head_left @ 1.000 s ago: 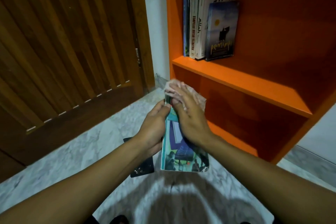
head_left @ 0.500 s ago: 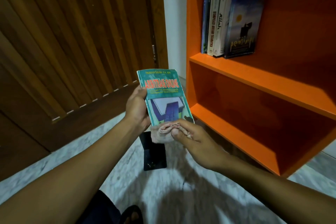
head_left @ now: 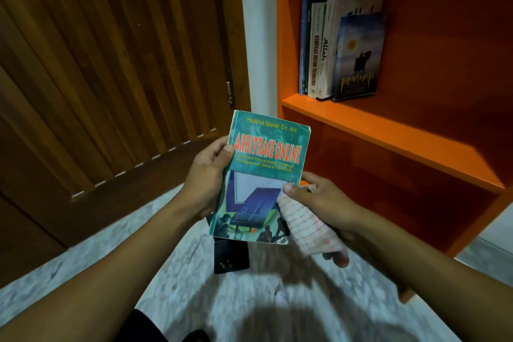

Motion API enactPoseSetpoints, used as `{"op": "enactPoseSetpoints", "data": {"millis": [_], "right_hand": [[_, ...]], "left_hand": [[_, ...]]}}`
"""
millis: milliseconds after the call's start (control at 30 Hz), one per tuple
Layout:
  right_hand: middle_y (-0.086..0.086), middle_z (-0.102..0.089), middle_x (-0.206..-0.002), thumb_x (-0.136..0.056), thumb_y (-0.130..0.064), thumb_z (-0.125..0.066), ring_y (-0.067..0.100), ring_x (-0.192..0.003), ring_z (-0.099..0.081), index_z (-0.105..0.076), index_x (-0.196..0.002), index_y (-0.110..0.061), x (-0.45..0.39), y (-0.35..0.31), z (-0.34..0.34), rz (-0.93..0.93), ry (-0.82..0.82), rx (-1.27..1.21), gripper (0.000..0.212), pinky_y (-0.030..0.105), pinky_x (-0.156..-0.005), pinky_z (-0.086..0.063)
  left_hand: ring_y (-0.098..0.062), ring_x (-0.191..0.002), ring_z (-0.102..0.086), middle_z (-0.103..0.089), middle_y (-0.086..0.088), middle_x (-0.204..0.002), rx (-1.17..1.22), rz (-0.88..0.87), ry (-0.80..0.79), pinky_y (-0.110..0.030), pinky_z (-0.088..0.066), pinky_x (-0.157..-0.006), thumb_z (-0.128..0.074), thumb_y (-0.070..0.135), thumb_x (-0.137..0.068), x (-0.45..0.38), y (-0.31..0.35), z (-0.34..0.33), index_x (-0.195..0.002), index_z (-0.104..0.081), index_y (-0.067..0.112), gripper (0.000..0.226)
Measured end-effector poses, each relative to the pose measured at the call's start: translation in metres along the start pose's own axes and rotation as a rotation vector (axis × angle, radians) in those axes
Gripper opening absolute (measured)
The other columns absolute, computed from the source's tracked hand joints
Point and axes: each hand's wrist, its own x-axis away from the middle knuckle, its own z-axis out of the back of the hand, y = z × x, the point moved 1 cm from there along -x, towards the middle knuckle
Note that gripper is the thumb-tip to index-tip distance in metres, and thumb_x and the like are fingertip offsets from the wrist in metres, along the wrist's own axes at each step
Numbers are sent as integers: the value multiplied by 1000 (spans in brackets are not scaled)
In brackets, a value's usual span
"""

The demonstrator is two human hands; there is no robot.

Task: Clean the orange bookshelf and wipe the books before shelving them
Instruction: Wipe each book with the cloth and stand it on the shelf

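In front of the orange bookshelf, the teal paperback book titled "Arbitrase Online" was held upright over the marble floor, cover facing the camera, long axis roughly vertical. Left hand had its grip closed round the spine edge, thumb on the cover. Right hand pinched the book's lower right edge, with a pink-striped white cloth bunched under its thumb.

Key relation: the open slot lay up and to the right of the book, on the upper shelf beside the row of standing books. Right hand was nearer the shelf, but busy with the cloth; left held the spine. Judgement: wiping looked about done; shelving would need little turning, book axis already roughly parallel to the row.

A black flat object lay on the floor below the book.
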Motion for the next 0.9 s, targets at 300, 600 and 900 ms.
{"op": "enactPoseSetpoints", "data": {"millis": [300, 600, 900], "right_hand": [[22, -70, -111, -98, -17, -60, 41, -103, -67, -61, -113, -6, -5, -15, 24, 63, 134, -40, 19, 59, -92, -50], [4, -75, -96, -94, -23, -67, 23, -87, -73, -69, -106, -20, -4, -54, 62, 257, 411, 37, 12, 42, -72, -58], [1, -70, -87, -90, -24, -68, 26, -84, -68, -63, -84, -27, -17, -104, 126, 392, 907, 76, 8, 50, -77, -56]], "left_hand": [[-9, -91, -73, -73, 0, -113, -281, 21, -126, -22, -57, -60, -52, 13, -101, 1, 2, -5, -121, -54, 28, 26], [-27, -97, -71, -69, -11, -111, -359, -30, -124, -32, -60, -65, -58, 11, -98, -19, 16, -39, -108, -57, 16, 12], [-27, -95, -71, -66, -15, -105, -290, -207, -57, -58, -60, -70, -59, 14, -98, -112, 48, -133, -93, -54, 24, 12]]}}
